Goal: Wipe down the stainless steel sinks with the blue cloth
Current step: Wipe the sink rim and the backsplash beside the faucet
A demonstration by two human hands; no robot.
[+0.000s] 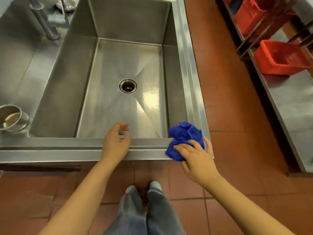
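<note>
Cloth (183, 138) is bunched on the sink's (50, 143) near-right corner. Right hand (197, 161) is on it, fingers (183, 148) pressed flat, not gripping. Basin (122, 109) is front-left of it. Left hand (116, 144) is loose and empty.

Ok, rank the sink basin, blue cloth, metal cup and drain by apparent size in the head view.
sink basin
blue cloth
metal cup (cut off by the frame edge, so unsure against the cloth)
drain

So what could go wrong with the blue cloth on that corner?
The blue cloth is bunched at the very corner of the sink rim under the right hand, so it might slip off onto the floor. Bunched up, it may also miss spots.
</note>
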